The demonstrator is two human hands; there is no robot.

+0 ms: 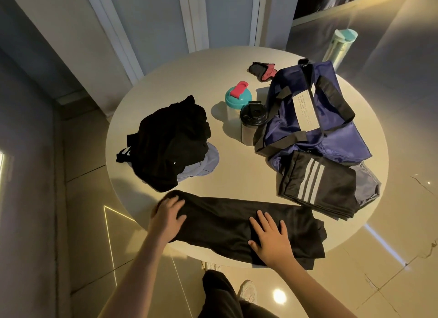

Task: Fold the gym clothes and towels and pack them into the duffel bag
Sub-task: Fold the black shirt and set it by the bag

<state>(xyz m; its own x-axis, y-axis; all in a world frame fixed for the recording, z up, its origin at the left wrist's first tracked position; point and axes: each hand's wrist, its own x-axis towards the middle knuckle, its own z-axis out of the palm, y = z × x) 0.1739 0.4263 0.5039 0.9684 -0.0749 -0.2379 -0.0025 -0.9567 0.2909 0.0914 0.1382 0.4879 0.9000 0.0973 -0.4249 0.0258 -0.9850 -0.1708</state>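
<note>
Mid-fold: the long black fabric garment (220, 220) near the shiny navy duffel bag (343, 140) is pressed flat by left hand (168, 213) and right hand (270, 237), fingers splayed wide, so halving's probably needed next.

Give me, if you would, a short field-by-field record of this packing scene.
surface: round table
duffel bag: navy, on the table's right side
in work: black garment, laid flat at the near edge
left hand: rests on the garment's left end
right hand: flat on its middle
folded: striped garment, at the bag's near end
unfolded: clothes pile, left
other: teal-lidded shaker, black-lidded shaker, gloves
</note>
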